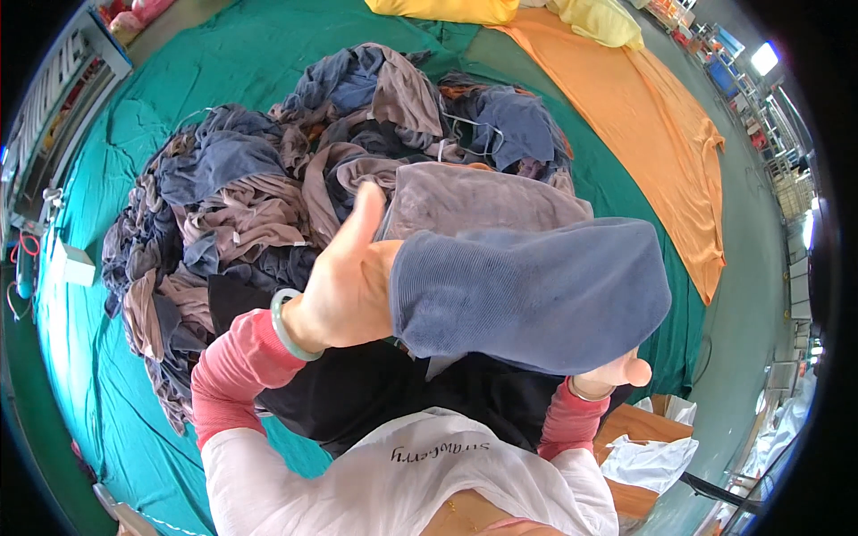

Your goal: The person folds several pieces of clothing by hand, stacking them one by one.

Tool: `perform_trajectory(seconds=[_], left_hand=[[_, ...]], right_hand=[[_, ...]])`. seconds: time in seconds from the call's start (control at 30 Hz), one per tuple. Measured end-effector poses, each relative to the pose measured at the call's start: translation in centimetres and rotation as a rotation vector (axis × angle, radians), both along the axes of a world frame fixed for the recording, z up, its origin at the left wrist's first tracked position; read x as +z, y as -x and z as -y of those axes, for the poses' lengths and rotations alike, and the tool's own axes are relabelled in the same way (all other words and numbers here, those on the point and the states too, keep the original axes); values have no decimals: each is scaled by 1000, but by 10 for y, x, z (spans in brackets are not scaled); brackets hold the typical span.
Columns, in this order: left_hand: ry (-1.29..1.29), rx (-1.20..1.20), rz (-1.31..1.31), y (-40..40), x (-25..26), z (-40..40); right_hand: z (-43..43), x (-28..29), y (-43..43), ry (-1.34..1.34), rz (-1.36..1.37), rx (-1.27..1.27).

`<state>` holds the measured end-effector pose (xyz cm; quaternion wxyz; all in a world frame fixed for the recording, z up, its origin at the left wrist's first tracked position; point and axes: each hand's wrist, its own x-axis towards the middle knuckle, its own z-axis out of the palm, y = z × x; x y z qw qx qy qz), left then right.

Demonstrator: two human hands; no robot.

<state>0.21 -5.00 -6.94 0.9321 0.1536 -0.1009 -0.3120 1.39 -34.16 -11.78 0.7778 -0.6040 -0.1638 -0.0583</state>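
A smooth blue-grey cloth piece [529,295] with a ribbed texture at its left edge is held up across my front. My left hand [342,295] is at that left end, thumb raised, its fingers hidden in or behind the fabric. At the lower right end, my right hand [617,372] bears the cloth from beneath; its thumb shows and its fingers are covered. Just beyond the cloth lies a flat mauve-brown fabric piece [489,194]. Past it spreads a large heap of crumpled blue-grey and mauve-brown fabric pieces [228,161].
A green sheet [100,348] covers the floor under the heap. To the right lies an orange sheet [643,147]. A cardboard box [623,462] with white plastic stands at lower right, a small white box [75,263] at left. Racks of goods [757,114] line the far right.
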Motion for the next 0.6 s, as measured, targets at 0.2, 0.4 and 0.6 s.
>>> perform_trajectory(seconds=[0.2,0.4,0.6], left_hand=[[-717,534,391,21,57,-4],[-720,931,586,21,78,-14],[-1187,1113,806,-25,101,0]], right_hand=[[38,-6,1,127,13,1],[64,28,10,-253,44,-136],[117,86,-5,462,553,-690]])
